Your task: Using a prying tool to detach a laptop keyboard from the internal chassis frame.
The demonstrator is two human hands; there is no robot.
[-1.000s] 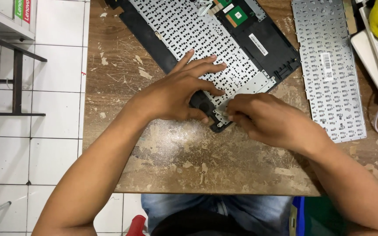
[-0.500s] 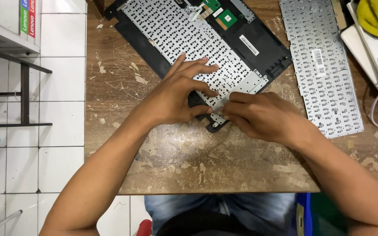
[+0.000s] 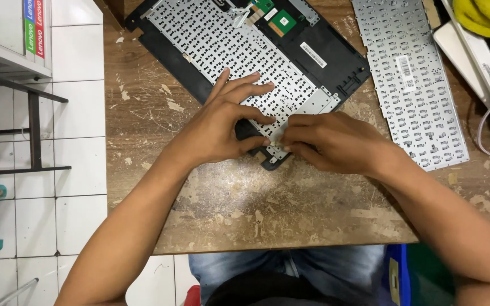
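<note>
The laptop shell (image 3: 336, 56) lies upside down at the desk's (image 3: 290, 215) far edge. The left hand (image 3: 222, 127) presses it with spread fingers. The right hand (image 3: 330, 141) pinches its silver keyboard plate (image 3: 228, 45) at the near corner. The plate looks thin and bendy, so hold the edges.

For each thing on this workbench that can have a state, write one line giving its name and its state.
Laptop palmrest case: face down, inner side exposed.
Fitted keyboard plate: metal back up, seated in the case.
Loose keyboard: face down on the table, apart from the case.
Left hand: flat on the plate, fingers spread.
Right hand: fingertips pinching the plate's near corner.
Wooden table: worn, chipped.
</note>
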